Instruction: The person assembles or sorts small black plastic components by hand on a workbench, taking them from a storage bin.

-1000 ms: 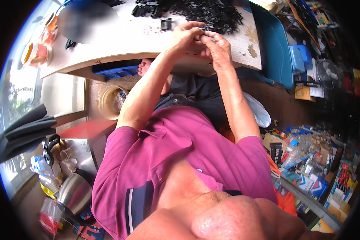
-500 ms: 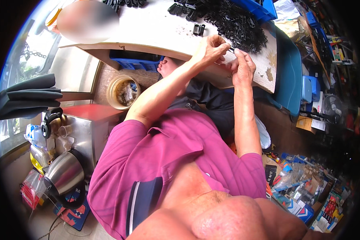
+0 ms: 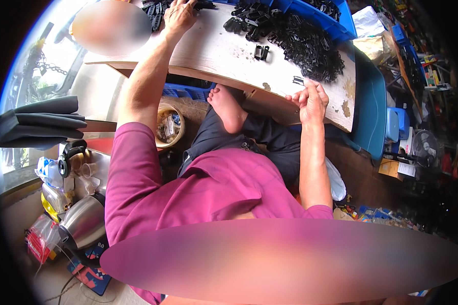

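My left hand [image 3: 180,18] reaches to the far left of the table, beside a pile of black plastic clip-like parts [image 3: 155,11]. Its fingers look apart, though the top edge of the picture cuts off some tips. At the table's near right edge my right hand [image 3: 313,101] is closed, its fingers bent in a pinch. A small black plastic piece [image 3: 298,80] shows at its fingertips. Beyond it lies a large heap of black plastic parts [image 3: 310,48]. A pair of black parts [image 3: 261,52] stands apart from the heap.
A blue crate [image 3: 341,26] holding black parts stands behind the heap on the white table [image 3: 229,63]. Under the table is another blue crate [image 3: 185,91]. A bucket [image 3: 177,134] with scraps sits on the floor. A teal bin [image 3: 370,96] stands right of the table.
My left hand has left my right hand and moved far left to the black parts there. My right hand has moved slightly down, with the small black piece at its fingertips.
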The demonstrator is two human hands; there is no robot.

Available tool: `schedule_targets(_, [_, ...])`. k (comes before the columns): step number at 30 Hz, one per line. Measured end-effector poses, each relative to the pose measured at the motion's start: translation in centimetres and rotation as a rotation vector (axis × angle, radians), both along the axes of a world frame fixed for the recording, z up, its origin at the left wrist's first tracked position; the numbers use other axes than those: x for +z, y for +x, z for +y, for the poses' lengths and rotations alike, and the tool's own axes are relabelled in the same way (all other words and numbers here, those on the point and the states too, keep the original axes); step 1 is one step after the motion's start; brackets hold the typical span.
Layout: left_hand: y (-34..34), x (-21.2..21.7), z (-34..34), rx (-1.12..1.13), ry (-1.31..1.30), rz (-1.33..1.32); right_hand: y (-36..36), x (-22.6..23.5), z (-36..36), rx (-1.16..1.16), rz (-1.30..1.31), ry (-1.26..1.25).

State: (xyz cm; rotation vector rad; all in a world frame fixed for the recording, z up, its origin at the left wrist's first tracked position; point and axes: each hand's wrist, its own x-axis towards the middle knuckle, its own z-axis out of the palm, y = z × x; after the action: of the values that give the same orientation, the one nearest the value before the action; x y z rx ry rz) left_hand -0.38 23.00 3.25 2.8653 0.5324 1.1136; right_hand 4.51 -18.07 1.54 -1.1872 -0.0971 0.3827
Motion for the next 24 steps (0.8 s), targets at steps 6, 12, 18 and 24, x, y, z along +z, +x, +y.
schedule_targets(6, [-0.7,-1.2,1.4,-0.043,0.142,-0.043,0.3,-0.2,0.3,0.032,0.0,-0.02])
schedule_targets(12, [-0.5,-0.9,-0.3,-0.163,0.094,0.109,0.4,-0.2,0.2,-0.017,0.007,-0.042])
schedule_targets(18, [-1.0,-4.0,1.2,0.022,0.21,0.104,-0.3,0.4,0.6,0.017,0.005,-0.031])
schedule_targets(24, [-1.7,-3.5,-1.3,-0.211,0.157,-0.219,-0.3,0.1,0.1,0.02,0.008,-0.027])
